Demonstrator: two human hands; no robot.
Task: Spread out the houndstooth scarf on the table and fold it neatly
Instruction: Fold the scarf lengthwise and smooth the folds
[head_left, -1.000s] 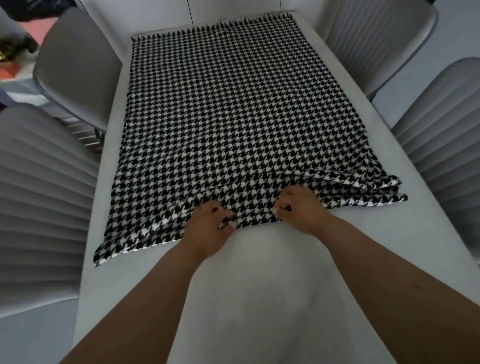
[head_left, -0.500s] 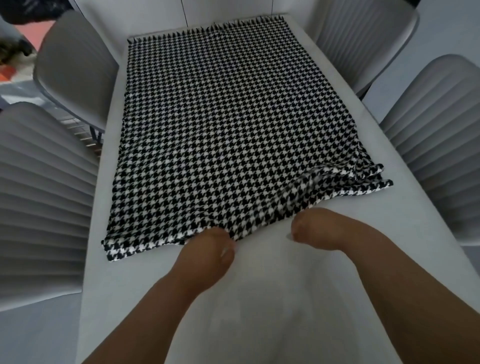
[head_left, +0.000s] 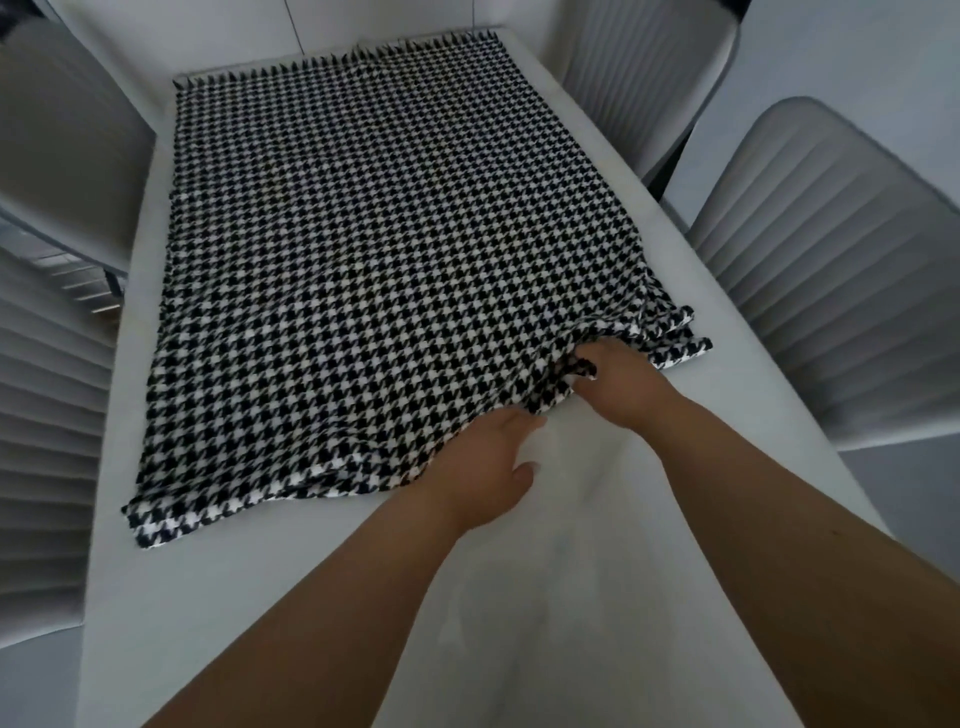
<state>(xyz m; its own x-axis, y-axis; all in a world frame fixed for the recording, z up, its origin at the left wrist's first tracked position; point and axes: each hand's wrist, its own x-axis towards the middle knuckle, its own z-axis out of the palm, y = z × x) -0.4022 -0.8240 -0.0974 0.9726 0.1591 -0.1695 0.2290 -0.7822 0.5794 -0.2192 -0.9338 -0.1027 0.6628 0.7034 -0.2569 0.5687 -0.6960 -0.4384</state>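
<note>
The black-and-white houndstooth scarf (head_left: 363, 249) lies spread over most of the white table (head_left: 519, 597), its fringed far end at the table's back edge. Its near right corner is bunched in layered folds. My right hand (head_left: 621, 387) grips the near edge of the scarf close to those folds, fingers tucked under the cloth. My left hand (head_left: 483, 470) rests at the near edge in the middle, fingers slipped under the fabric and thumb out on the table. The near left corner lies flat.
Grey ribbed chairs stand along both sides: one at the right (head_left: 841, 270), one at the far right (head_left: 639, 78), one at the left (head_left: 47, 415), one at the far left (head_left: 67, 156). Bare table surface lies near me.
Both hands have shifted to the right along the scarf's near edge. The right hand now holds the cloth nearer the bunched right corner, and the near edge is pulled flatter.
</note>
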